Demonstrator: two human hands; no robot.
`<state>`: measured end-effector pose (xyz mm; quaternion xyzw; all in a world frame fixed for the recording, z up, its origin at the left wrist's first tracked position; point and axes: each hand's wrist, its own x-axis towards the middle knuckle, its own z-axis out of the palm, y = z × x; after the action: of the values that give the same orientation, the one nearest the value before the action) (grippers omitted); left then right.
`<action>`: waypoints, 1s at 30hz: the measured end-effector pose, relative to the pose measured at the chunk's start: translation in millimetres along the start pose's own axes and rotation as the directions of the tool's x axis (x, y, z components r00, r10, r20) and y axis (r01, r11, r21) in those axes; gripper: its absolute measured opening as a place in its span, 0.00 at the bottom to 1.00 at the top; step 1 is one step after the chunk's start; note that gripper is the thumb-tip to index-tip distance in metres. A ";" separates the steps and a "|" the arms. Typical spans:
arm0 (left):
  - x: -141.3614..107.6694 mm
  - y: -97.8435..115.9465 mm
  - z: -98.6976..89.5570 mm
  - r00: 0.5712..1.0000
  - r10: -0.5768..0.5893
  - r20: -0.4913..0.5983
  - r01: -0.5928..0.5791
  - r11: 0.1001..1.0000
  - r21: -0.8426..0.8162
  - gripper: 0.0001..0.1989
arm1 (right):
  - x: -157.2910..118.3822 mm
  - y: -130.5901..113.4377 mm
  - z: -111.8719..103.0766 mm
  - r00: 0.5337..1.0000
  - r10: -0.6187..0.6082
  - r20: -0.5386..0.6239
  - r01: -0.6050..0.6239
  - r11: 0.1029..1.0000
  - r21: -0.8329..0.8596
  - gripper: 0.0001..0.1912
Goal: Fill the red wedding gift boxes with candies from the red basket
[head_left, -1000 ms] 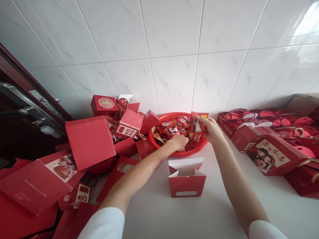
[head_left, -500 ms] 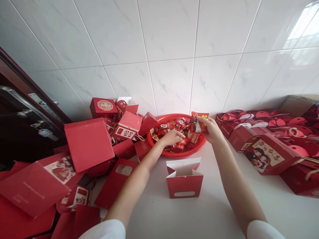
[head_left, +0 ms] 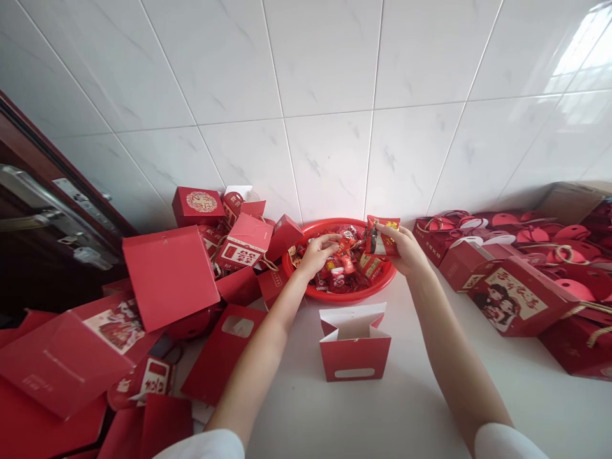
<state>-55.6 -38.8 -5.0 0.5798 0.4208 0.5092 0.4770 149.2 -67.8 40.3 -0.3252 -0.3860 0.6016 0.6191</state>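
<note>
Right hand [head_left: 404, 250]: fingers clamped on upright red foil packet [head_left: 380, 236], long axis vertical. Left hand [head_left: 318, 255]: fingers together, nearer the wrapped sweets [head_left: 347, 264] in round red plastic basket [head_left: 351, 296]; any hold unclear.

White marble-look tiles [head_left: 325, 64] cover the wall [head_left: 224, 64] (glare [head_left: 583, 51] top right); a dark door [head_left: 38, 274] stands left.

The double-happiness character 囍 stands in yellow on the packet [head_left: 385, 234] at top centre of the frame; it stands again in red on the white label of the red box [head_left: 241, 245] to its left; the brush lettering on the picture box [head_left: 509, 294] at right is too small to read.
</note>
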 end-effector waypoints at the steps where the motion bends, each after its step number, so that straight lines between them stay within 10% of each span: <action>1: -1.0 1.3 0.6 1.000 0.004 -0.004 -0.004 1.000 -0.024 0.12 | 0.3 0.9 0.2 1.000 0.006 0.006 -0.005 1.000 -0.005 0.08; 13: -10.5 17.8 27.6 0.960 0.215 -0.177 -0.225 0.974 -0.038 0.16 | 4.8 13.1 2.1 0.993 0.077 0.091 -0.081 0.996 0.036 0.10; 30: -64.5 60.2 22.6 0.977 0.214 -0.023 -0.213 0.976 0.047 0.25 | -32.3 -14.8 20.5 0.973 0.017 0.232 0.016 0.990 -0.140 0.18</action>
<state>-41.2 -116.0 41.3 0.6248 0.3738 0.5561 0.4008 139.4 -102.2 60.3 -0.2956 -0.4973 0.6068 0.5451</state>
